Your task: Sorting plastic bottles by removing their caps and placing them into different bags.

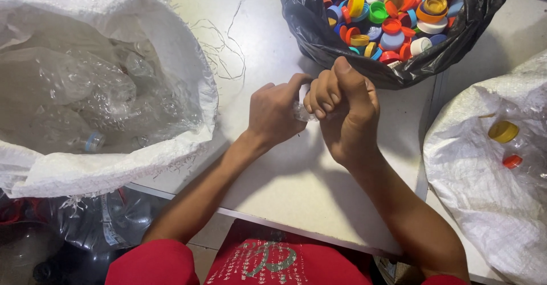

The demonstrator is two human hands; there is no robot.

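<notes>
My left hand (pixel 274 113) and my right hand (pixel 346 111) meet over the white table (pixel 296 177), both closed around one small clear plastic piece (pixel 302 112) that looks like a bottle neck. Only a sliver of it shows between the fingers. My right thumb points up toward the black bag (pixel 310 31) of coloured bottle caps (pixel 387 9) just beyond the hands.
A large white woven sack (pixel 188 74) of crushed clear plastic bottles fills the left. Another white sack (pixel 484 177) at the right holds bottles with a yellow cap (pixel 503 131) and an orange cap (pixel 512 161). More clear bottles (pixel 102 222) lie on the floor at lower left.
</notes>
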